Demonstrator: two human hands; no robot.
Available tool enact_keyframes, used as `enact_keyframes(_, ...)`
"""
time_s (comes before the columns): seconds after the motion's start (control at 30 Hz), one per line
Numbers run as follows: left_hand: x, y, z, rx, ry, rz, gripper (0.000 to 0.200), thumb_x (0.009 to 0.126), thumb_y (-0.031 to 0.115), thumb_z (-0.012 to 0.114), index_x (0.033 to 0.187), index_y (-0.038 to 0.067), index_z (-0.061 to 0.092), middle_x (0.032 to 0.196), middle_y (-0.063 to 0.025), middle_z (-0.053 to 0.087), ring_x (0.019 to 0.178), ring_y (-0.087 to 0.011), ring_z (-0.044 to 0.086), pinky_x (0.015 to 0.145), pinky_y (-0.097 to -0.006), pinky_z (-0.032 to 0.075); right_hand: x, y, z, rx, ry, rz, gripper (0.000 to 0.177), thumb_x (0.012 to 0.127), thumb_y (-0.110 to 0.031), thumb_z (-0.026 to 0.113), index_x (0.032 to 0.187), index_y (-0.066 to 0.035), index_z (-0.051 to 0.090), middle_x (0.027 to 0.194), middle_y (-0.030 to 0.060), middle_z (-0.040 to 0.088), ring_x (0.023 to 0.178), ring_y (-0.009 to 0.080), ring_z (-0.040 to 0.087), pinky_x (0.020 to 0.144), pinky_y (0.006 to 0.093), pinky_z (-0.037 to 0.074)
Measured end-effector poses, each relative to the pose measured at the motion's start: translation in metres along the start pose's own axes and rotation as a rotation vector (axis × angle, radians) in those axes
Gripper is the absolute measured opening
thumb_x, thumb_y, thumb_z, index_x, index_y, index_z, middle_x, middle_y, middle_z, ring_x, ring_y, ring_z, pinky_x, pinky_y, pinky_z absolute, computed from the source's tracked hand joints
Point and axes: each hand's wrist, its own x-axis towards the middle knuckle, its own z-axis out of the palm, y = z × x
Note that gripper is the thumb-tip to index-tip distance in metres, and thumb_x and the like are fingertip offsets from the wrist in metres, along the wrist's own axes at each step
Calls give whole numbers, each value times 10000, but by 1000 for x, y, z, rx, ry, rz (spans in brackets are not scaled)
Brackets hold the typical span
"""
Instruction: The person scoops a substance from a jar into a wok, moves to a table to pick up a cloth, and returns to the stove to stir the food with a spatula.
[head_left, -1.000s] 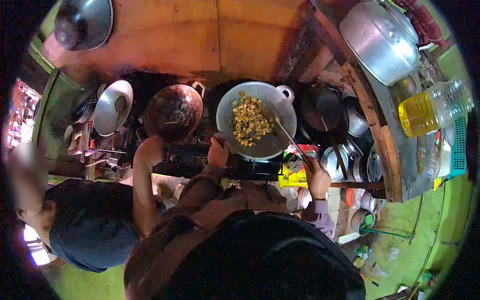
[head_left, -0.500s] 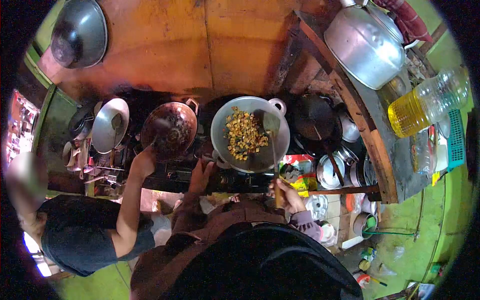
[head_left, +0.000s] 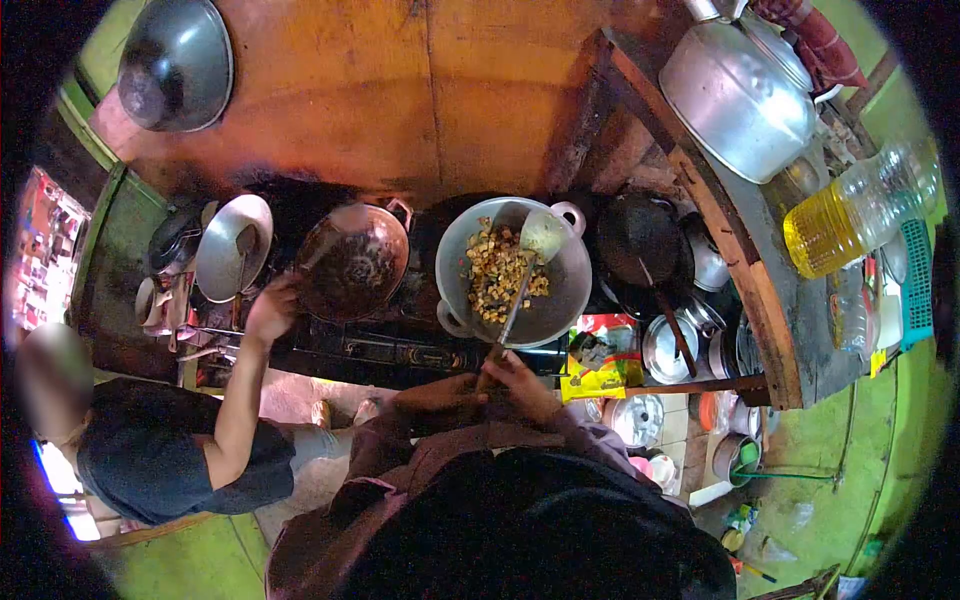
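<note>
A wide metal wok (head_left: 572, 285) with loop handles holds small browned cubes of food (head_left: 500, 270). A long-handled spatula (head_left: 516, 308) slants across it, its broad blade (head_left: 541, 233) resting at the upper right inside the pan. Below the wok's front rim, my right hand (head_left: 527, 390) grips the spatula's wooden handle with closed fingers. Against the lower end of the same handle, my left hand (head_left: 440, 392) is closed too; it is dark, and its fingers are partly hidden.
At left a co-worker's hand (head_left: 272, 310) works a blurred utensil over a brown pan (head_left: 395, 260). A pale pan (head_left: 208, 270) stands beyond it. To the right are a blackened pan (head_left: 630, 235), a kettle (head_left: 735, 95), an oil bottle (head_left: 822, 235) and a yellow packet (head_left: 595, 385).
My left hand has come from the wok's left side to the spatula handle. My right hand has moved left, bringing the handle's end with it. The co-worker's hand has shifted left.
</note>
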Motion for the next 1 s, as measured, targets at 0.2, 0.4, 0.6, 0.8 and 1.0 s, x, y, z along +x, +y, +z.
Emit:
enact_keyframes(0.2, 1, 39, -3, 61, 55, 84, 518, 911, 378, 490, 1267, 13, 393, 1161, -120, 512, 1071, -171, 462, 922, -313, 371, 12, 6, -9, -48, 2, 69, 187, 919, -231, 517, 1036, -90, 484, 832, 2, 522, 754, 99, 512, 698, 249, 431)
enact_keyframes(0.4, -31, 38, -16, 180, 30, -221, 440, 908, 317, 510, 1228, 31, 413, 1103, -101, 536, 1001, -165, 488, 855, -298, 409, 37, -16, -76, -873, 591, -840, 464, 915, -265, 499, 1312, -78, 346, 915, 61, 486, 731, 135, 444, 658, 288, 421)
enact_keyframes(0.6, -57, 67, -9, -28, 37, -338, 512, 892, 336, 537, 1278, 36, 385, 1127, -115, 531, 979, -165, 501, 832, -285, 423, 6, -83, -100, -1303, 747, -612, 634, 839, -82, 518, 1387, -300, 285, 840, 189, 452, 744, 367, 528, 663, 429, 463)
enact_keyframes(0.8, -68, 90, 1, 25, 62, -331, 498, 904, 310, 503, 1312, 59, 370, 1148, -73, 534, 995, -150, 503, 893, -293, 409, 15, -86, -109, -1477, 747, -567, 635, 814, -47, 525, 1365, -297, 335, 861, 173, 432, 736, 340, 513, 662, 426, 452)
enact_keyframes(1.0, -68, 69, 0, -87, 9, -276, 569, 900, 279, 537, 1362, 57, 289, 1169, -108, 508, 1002, -174, 506, 876, -291, 415, 10, -83, -100, -1508, 735, -537, 618, 806, -42, 519, 1354, -280, 358, 865, 180, 439, 757, 345, 520, 669, 426, 458)
